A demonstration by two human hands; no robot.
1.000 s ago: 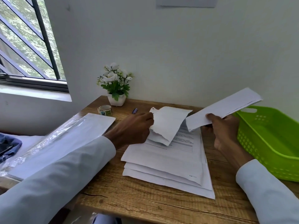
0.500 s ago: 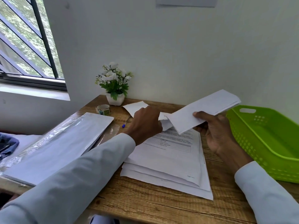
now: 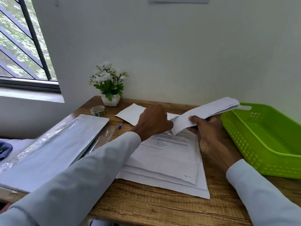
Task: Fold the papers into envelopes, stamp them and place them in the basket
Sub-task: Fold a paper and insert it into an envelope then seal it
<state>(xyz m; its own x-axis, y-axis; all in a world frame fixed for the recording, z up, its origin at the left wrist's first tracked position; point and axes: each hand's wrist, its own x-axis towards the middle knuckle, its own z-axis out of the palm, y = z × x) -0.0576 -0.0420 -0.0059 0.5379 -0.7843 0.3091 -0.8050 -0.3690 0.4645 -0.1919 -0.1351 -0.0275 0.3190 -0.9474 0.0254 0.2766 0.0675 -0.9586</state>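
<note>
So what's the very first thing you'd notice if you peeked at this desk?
Probably the bright green basket at the desk's right edge. Next, the two hands in the middle: the right hand pinches a folded paper above a stack of printed sheets, while the left hand meets its near end. A little pot of white flowers stands by the wall.

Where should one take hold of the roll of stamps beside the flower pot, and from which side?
Grip the roll of stamps across its round outer wall, coming from above with the left hand. It stands on its flat end with the hole facing up, and the flower pot and plastic-wrapped pack crowd its sides.
</note>
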